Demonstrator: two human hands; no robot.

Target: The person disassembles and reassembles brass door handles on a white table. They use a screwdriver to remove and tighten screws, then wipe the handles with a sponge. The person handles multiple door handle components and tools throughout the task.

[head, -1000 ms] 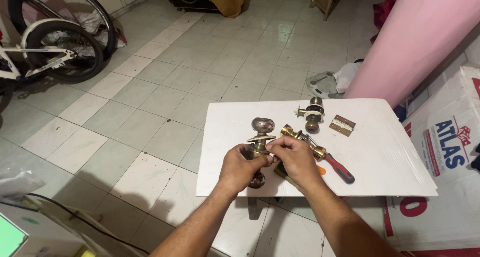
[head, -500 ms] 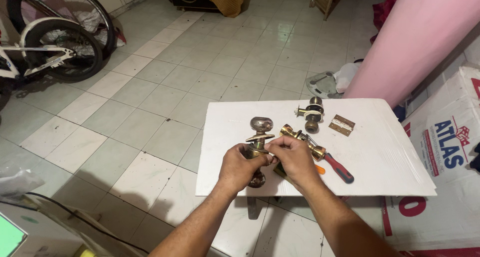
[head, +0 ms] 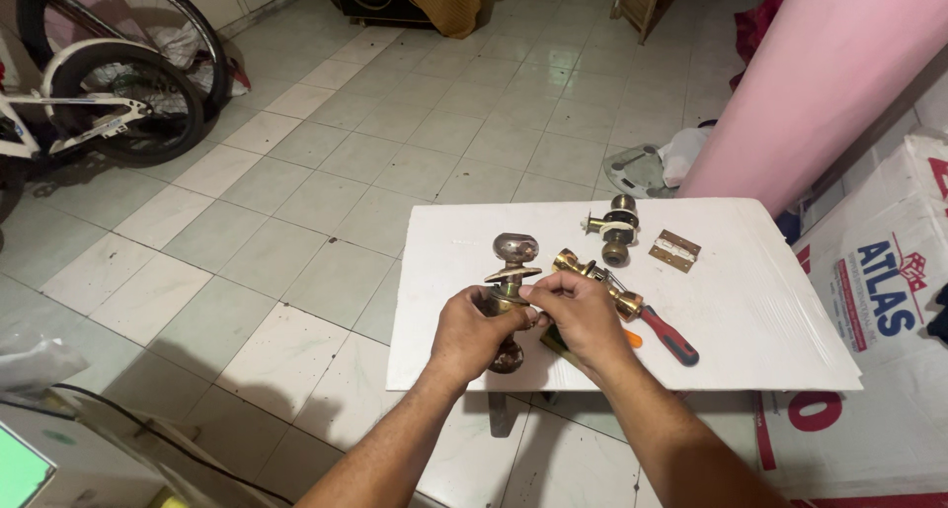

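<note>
A brass door knob assembly (head: 513, 289) stands near the front edge of the white tabletop (head: 770, 311), left of its middle, with one dark round knob up at the far end and another showing below the hands at the near end. The left hand (head: 472, 332) has its grip closed around the lower part of the assembly, fingers wrapped about the shaft. The right hand (head: 581, 312) meets it from the right, thumb and fingertips pinched on the brass collar in the middle of the assembly. Just beyond the right hand lies a brass latch piece (head: 591, 273), running diagonally toward a screwdriver (head: 664, 334) with a red and black handle, which lies to the right of the hand. Farther back, near the far edge of the tabletop, sits a second knob set (head: 616, 228), and just to its right a small brass hinge plate (head: 674, 250). Past the right edge stands a white cardboard box (head: 889, 301) and a pink cloth (head: 839, 83) rises behind it. The tiled floor (head: 326, 182) spreads to the left, with a bicycle (head: 89, 83) at the far left.
</note>
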